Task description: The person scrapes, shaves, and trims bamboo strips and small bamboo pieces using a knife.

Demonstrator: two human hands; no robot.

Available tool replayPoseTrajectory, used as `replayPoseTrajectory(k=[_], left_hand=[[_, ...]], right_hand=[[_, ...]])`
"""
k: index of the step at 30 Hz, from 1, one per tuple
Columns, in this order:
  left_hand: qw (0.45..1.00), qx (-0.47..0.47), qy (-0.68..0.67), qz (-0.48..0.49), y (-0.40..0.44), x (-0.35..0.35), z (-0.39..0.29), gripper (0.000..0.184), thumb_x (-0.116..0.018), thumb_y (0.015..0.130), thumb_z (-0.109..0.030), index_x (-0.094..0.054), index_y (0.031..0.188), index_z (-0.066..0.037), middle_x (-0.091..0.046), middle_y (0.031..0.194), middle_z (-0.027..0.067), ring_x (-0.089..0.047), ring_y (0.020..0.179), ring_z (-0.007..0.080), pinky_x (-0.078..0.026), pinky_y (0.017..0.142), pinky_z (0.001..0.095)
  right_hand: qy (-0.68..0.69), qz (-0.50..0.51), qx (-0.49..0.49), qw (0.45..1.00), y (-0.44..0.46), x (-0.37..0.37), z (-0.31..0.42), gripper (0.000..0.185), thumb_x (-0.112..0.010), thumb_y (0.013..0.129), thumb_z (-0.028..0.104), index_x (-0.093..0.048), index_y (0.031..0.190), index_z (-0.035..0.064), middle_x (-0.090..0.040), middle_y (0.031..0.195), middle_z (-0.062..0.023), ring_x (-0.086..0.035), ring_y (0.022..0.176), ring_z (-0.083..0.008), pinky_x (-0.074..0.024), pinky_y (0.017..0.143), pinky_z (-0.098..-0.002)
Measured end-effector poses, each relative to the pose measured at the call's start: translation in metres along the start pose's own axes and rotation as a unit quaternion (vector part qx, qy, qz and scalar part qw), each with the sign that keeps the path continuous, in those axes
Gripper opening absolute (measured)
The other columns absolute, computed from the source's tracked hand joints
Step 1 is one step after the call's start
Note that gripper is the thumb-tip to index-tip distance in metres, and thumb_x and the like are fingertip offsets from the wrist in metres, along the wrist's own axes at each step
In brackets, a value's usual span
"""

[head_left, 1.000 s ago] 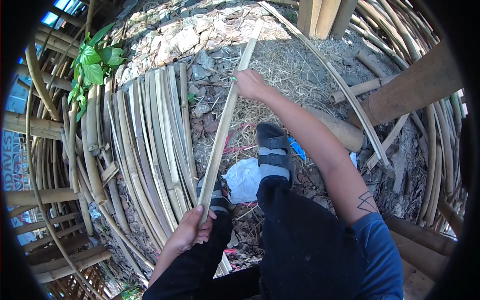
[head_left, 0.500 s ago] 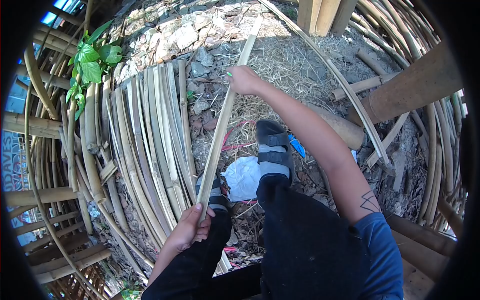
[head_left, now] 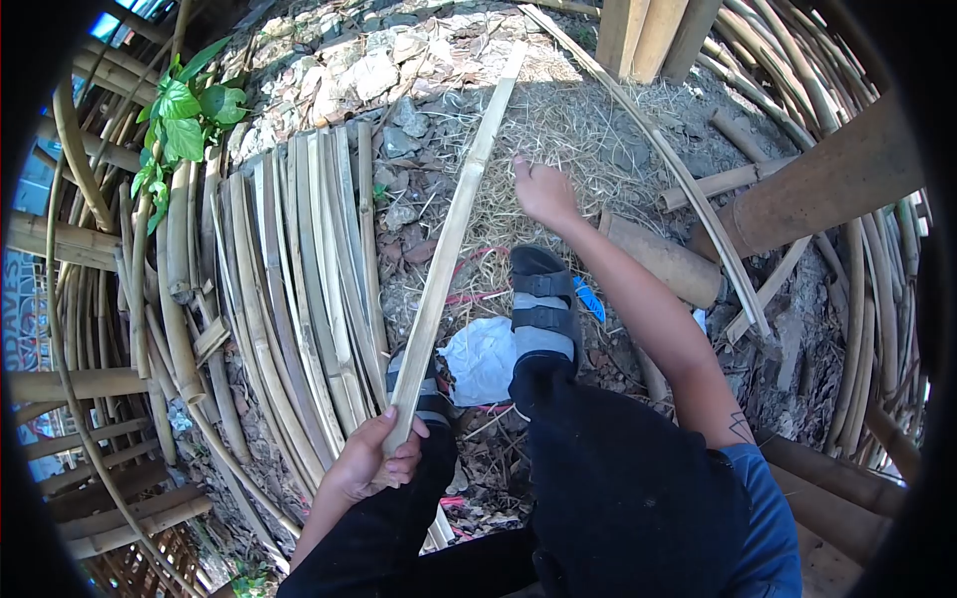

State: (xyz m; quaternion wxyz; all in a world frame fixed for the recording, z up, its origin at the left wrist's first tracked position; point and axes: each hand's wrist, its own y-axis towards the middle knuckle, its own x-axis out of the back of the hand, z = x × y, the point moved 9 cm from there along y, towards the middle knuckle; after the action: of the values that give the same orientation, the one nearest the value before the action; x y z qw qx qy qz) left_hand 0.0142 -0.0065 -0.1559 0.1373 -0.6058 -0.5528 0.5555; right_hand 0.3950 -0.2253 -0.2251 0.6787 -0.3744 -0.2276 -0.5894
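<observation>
My left hand (head_left: pixel 374 460) is closed around the near end of a long, flat bamboo strip (head_left: pixel 449 244). The strip slants up and away, its far end above the ground. My right hand (head_left: pixel 545 191) is to the right of the strip, apart from it, with curled fingers and one fingertip pointing forward; whatever may be inside those fingers is hidden. Below the strip are my sandalled feet, the right sandal (head_left: pixel 543 299) in plain sight and the left one partly covered by the strip. Beside my left leg lies a row of split bamboo strips (head_left: pixel 299 289).
A white plastic bag (head_left: pixel 480 361) lies between my feet, with a blue scrap (head_left: pixel 590 299) near the right sandal. A thick bamboo pole (head_left: pixel 817 189) and a short bamboo piece (head_left: pixel 663 257) are at right. Leafy green plant (head_left: pixel 184 115) grows at upper left.
My right hand has come off the bamboo strip and moved right and slightly nearer. The left hand keeps its grip, and the strip has shifted only a little.
</observation>
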Motion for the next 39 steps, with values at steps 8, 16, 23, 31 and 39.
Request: replayPoseTrajectory(k=[8,16,23,31,39], left_hand=[[0.995,0.004,-0.079,0.06,0.003,0.004,0.001,0.056,-0.036,0.106,-0.052,-0.056,0.107,0.0,-0.046,0.064,0.004,-0.042,0.042,0.0118,-0.038,0.038,0.0273],[0.993,0.01,-0.102,0.056,0.0,-0.002,0.0,0.056,-0.034,0.108,-0.05,-0.057,0.098,0.0,-0.045,0.058,0.0022,-0.037,0.036,0.0084,-0.035,0.031,0.0228],[0.993,0.022,-0.087,0.073,0.001,-0.002,0.003,0.057,-0.034,0.107,-0.052,-0.059,0.098,-0.002,-0.044,0.059,0.0021,-0.036,0.037,0.0088,-0.032,0.033,0.0229],[0.994,0.015,-0.093,0.056,0.003,-0.001,0.003,0.057,-0.034,0.108,-0.049,-0.058,0.095,0.001,-0.042,0.055,0.0017,-0.035,0.034,0.008,-0.032,0.03,0.0223],[0.99,0.012,-0.112,0.081,0.003,-0.001,0.002,0.057,-0.033,0.108,-0.049,-0.058,0.095,0.0,-0.043,0.055,0.0017,-0.035,0.034,0.0083,-0.033,0.03,0.0227]], right_hand=[[0.06,0.097,0.383,0.917,-0.175,-0.043,0.092,0.046,-0.053,0.1,0.044,-0.062,0.08,0.0034,-0.056,0.054,-0.0162,-0.059,0.049,-0.0386,-0.0462,0.051,-0.0505],[-0.006,0.055,0.535,0.843,-0.234,-0.043,0.112,0.047,-0.059,0.096,0.047,-0.06,0.08,0.0022,-0.059,0.052,-0.0126,-0.062,0.044,-0.0314,-0.049,0.041,-0.0435],[-0.029,-0.017,0.501,0.865,-0.196,-0.044,0.09,0.044,-0.06,0.097,0.044,-0.059,0.079,0.0033,-0.061,0.054,-0.0135,-0.063,0.045,-0.0306,-0.0483,0.041,-0.0436],[-0.119,-0.015,0.343,0.932,-0.122,-0.042,0.051,0.052,-0.044,0.103,0.047,-0.062,0.082,0.0033,-0.064,0.061,-0.0188,-0.066,0.055,-0.0385,-0.0525,0.052,-0.0501],[-0.174,-0.038,0.273,0.945,-0.032,-0.01,0.027,0.061,-0.037,0.105,0.047,-0.067,0.082,-0.0004,-0.068,0.071,-0.0246,-0.069,0.07,-0.0431,-0.0544,0.067,-0.0538]])
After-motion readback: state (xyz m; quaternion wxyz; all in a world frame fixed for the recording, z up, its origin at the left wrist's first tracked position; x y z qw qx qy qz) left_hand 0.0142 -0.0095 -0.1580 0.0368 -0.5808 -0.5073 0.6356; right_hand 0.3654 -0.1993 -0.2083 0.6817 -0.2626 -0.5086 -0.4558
